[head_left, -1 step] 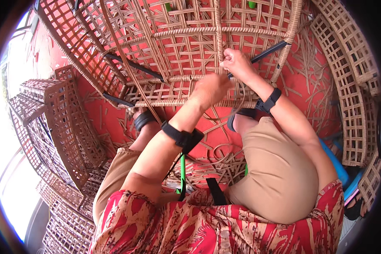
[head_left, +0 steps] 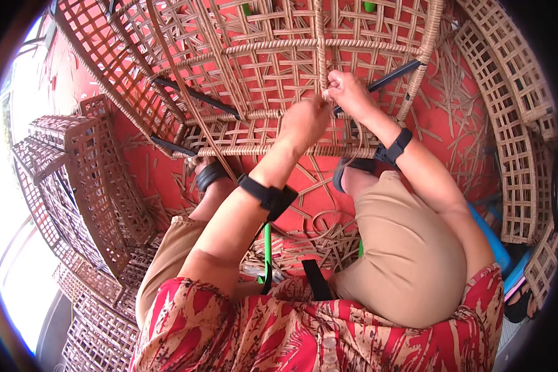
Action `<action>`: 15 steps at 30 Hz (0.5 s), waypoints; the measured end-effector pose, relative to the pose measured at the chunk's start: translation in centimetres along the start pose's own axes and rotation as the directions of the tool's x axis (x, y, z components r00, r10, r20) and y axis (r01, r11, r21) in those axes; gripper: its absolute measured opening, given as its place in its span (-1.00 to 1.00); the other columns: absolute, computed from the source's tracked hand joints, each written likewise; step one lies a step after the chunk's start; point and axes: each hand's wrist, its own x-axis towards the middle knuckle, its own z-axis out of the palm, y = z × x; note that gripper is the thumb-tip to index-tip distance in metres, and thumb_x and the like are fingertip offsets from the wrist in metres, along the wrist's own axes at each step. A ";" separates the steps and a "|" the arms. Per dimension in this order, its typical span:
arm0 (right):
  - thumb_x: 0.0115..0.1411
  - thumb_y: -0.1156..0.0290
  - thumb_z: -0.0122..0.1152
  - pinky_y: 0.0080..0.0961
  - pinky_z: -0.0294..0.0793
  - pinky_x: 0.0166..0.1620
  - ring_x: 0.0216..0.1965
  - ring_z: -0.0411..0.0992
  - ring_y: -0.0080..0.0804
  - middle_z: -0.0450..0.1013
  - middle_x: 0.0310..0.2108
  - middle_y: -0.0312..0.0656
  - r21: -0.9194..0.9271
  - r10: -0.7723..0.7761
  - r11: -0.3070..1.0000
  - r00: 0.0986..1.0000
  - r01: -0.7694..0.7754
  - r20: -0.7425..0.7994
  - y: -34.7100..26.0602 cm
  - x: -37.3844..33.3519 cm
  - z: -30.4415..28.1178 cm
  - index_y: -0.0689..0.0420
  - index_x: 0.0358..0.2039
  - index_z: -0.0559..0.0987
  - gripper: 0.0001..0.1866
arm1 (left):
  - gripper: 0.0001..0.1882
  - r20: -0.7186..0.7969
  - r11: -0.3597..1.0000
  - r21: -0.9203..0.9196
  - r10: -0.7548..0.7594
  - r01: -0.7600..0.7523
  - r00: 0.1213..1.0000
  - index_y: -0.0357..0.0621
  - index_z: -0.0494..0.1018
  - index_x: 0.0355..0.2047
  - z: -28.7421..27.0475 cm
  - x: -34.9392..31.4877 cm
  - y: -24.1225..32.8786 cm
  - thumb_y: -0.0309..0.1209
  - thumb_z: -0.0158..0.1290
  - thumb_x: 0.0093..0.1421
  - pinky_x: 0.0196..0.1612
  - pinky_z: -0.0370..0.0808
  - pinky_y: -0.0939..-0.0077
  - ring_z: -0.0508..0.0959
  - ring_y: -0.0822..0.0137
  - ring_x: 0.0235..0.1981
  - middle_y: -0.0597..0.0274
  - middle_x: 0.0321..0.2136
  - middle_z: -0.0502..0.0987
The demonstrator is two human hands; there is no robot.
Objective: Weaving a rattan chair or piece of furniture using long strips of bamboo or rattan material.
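Observation:
Both of my hands meet at the wrapped upright bar (head_left: 322,65) of a large open-weave wicker frame (head_left: 273,44) lying before me. My left hand (head_left: 305,122) is closed, its fingertips pinched close to the fingers of the other hand. My right hand (head_left: 348,93) is closed too, thumb and fingers bent together beside the bar. They seem to grip a thin tan weaving strand (head_left: 358,133), which hangs in a curve under the right hand. The strand's end between the fingers is mostly hidden.
Black struts (head_left: 395,75) brace the frame's corners. Long loose strands (head_left: 180,80) cross its left part. Stacked woven panels stand at the left (head_left: 96,186) and right (head_left: 518,155). Cane scraps (head_left: 452,118) litter the red floor (head_left: 304,204). A green bar (head_left: 268,254) stands between my legs.
My left hand has moved slightly up and turned, bringing its fingertips up to my right hand's. My right hand stays nearly in place.

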 end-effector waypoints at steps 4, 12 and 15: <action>-0.02 0.57 0.10 -0.15 0.44 -0.34 -0.39 0.49 0.05 0.45 -0.53 0.09 -0.041 -0.147 0.988 0.989 0.146 -0.014 1.5 0.1 0.4 0.24 -0.38 0.48 -0.86 | -0.71 -0.393 0.972 -0.057 0.189 -0.228 0.900 -0.30 0.41 -0.19 2.5 3.7 -2.6 -0.32 0.05 0.18 -0.28 0.50 0.33 0.58 0.08 -0.36 -0.03 -0.37 0.57; 0.08 0.52 0.04 -0.08 0.46 -0.30 -0.38 0.49 0.06 0.46 -0.47 0.03 -0.455 -0.226 0.867 0.974 0.200 -0.003 -0.7 -0.6 -0.6 0.20 -0.45 0.48 -0.95 | -0.83 -0.259 0.847 -0.523 -0.050 -0.097 0.964 -0.28 0.44 -0.32 4.2 5.5 -3.3 -0.40 0.09 0.19 -0.34 0.42 0.59 0.43 0.55 -0.45 0.34 -0.50 0.49; 0.08 0.52 0.04 -0.08 0.46 -0.30 -0.39 0.49 0.06 0.47 -0.47 0.02 -0.437 -0.218 0.880 0.976 0.185 -0.025 -0.5 -0.7 0.0 0.21 -0.43 0.47 -0.94 | -0.86 -0.256 0.787 -0.595 0.003 -0.160 0.967 -0.26 0.45 -0.36 4.2 5.8 -3.9 -0.41 0.08 0.20 -0.36 0.41 0.61 0.42 0.56 -0.46 0.38 -0.50 0.48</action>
